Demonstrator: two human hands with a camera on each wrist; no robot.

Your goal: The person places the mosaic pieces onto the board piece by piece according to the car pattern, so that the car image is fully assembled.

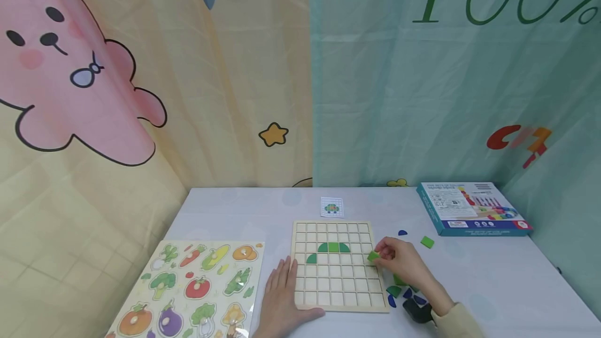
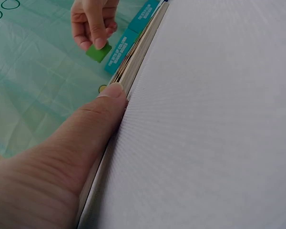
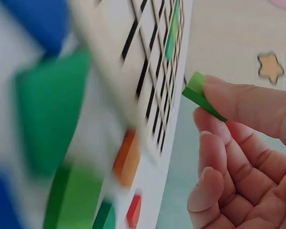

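Note:
A light green square tile (image 3: 196, 85) is pinched between the thumb and a fingertip of my right hand (image 1: 399, 260), over the right edge of the wooden grid board (image 1: 340, 299). My left hand (image 1: 281, 301) lies along the board's left side, fingers straight. Its thumb (image 2: 93, 117) rests on the board's front edge in the left wrist view. On the grid sit a green square (image 1: 333, 247) between two dark green quarter-round pieces and, one row lower at the left, another quarter-round piece (image 1: 312, 258).
Loose pieces, among them a dark green quarter-round (image 1: 394, 291) and a green square (image 1: 427, 242), lie right of the board. Behind it is a small pattern card (image 1: 332, 207). A vegetable puzzle sheet (image 1: 188, 291) lies left, a blue-edged box (image 1: 474, 210) back right.

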